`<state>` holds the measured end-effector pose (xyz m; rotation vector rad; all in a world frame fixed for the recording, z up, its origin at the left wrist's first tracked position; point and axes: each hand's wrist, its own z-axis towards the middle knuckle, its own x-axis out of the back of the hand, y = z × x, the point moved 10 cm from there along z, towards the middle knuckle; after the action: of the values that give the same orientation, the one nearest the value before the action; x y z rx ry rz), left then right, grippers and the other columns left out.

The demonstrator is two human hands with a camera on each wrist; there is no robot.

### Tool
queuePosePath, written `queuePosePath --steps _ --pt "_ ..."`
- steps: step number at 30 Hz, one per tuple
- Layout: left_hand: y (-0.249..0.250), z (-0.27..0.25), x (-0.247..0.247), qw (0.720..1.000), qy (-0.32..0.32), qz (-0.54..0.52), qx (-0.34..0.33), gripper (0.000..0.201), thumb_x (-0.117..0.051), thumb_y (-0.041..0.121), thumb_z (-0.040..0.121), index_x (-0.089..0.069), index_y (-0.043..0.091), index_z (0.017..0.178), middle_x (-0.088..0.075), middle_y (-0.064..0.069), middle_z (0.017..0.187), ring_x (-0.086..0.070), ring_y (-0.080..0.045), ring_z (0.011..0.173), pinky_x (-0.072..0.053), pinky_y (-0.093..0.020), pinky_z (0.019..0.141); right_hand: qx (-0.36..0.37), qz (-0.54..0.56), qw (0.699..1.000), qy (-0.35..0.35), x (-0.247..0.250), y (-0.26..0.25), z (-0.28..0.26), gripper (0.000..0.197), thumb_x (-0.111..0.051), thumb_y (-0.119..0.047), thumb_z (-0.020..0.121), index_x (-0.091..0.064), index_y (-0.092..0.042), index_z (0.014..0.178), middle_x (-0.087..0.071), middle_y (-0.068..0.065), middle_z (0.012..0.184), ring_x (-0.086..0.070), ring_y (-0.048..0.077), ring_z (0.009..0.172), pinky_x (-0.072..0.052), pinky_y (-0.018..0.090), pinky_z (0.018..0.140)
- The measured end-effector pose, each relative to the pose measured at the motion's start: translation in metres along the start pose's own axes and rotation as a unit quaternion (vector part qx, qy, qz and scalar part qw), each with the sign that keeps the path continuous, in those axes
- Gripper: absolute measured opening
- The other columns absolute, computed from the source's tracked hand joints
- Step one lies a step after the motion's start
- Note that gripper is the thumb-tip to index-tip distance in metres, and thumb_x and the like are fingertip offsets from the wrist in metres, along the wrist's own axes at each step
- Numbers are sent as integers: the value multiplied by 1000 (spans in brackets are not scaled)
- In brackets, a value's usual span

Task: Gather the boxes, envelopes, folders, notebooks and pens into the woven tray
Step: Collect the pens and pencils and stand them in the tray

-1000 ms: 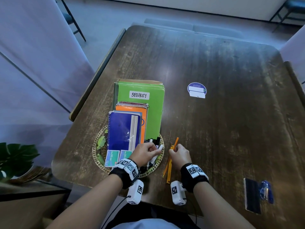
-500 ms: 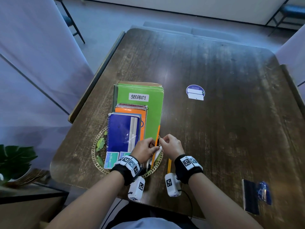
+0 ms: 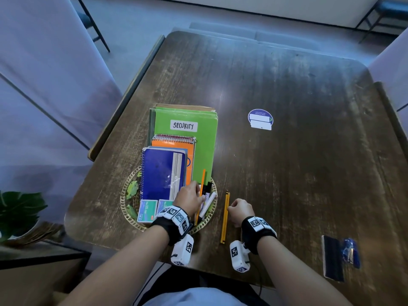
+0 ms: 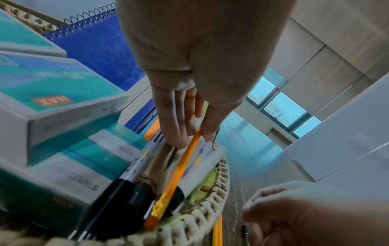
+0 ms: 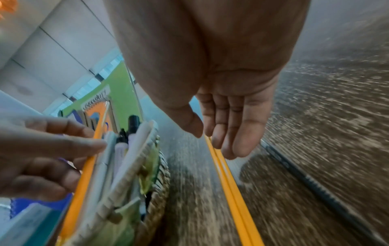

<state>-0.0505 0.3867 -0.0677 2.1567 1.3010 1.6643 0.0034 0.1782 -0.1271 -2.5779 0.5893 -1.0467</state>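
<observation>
The woven tray [image 3: 124,196] near the table's front left holds a green folder marked SECURITY [image 3: 187,129], an orange notebook [image 3: 173,144], a blue notebook [image 3: 161,173], two teal staple boxes [image 3: 147,210] and several pens [image 3: 209,196]. My left hand [image 3: 189,197] pinches an orange pencil [image 4: 189,154] between thumb and fingers, and the pencil lies on the pens inside the tray. Two yellow pencils [image 3: 225,217] lie side by side on the table just right of the tray. My right hand [image 5: 210,138] hovers over their far end with relaxed fingers, holding nothing.
A round blue sticker [image 3: 260,119] sits mid-table. A black pad [image 3: 333,259] and a blue packet [image 3: 351,252] lie near the front right edge. A potted plant [image 3: 17,210] stands left, below the table. Covered chairs flank the table.
The orange pencil went from the table beside the yellow pencils into the tray, passing from my right hand to my left. My right hand has moved back right, over the yellow pencils.
</observation>
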Motion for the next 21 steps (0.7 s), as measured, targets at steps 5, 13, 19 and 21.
queuePosePath --steps 5,13,19,21 --pt "-6 -2 2 1000 -8 0 6 28 -68 33 90 -48 16 99 -63 -7 89 -62 -25 81 -55 -40 73 -34 -58 998 -19 -18 16 6 10 -57 -20 93 -62 -13 90 -67 9 93 -70 26 81 -62 44 76" --pt "-26 -11 11 998 -3 -56 2 19 -63 35 93 -52 20 89 -65 0 83 -64 -19 78 -57 -43 74 -42 -105 993 -11 -35 15 11 15 -55 -17 97 -59 -9 85 -66 13 97 -68 30 80 -62 44 75" --pt "-28 -19 14 996 -19 -88 -13 11 -61 30 95 -59 19 90 -67 0 84 -66 -17 81 -57 -43 78 -58 -84 994 -31 -36 20 16 15 -54 -12 96 -62 -4 85 -67 15 93 -69 32 76 -62 45 71" --pt "-28 -19 13 995 -24 -91 -16 11 -60 30 95 -60 20 91 -67 0 85 -65 -16 82 -57 -42 79 -64 -70 995 -35 -34 24 17 15 -54 -12 94 -63 -4 85 -67 15 88 -70 31 72 -63 45 68"
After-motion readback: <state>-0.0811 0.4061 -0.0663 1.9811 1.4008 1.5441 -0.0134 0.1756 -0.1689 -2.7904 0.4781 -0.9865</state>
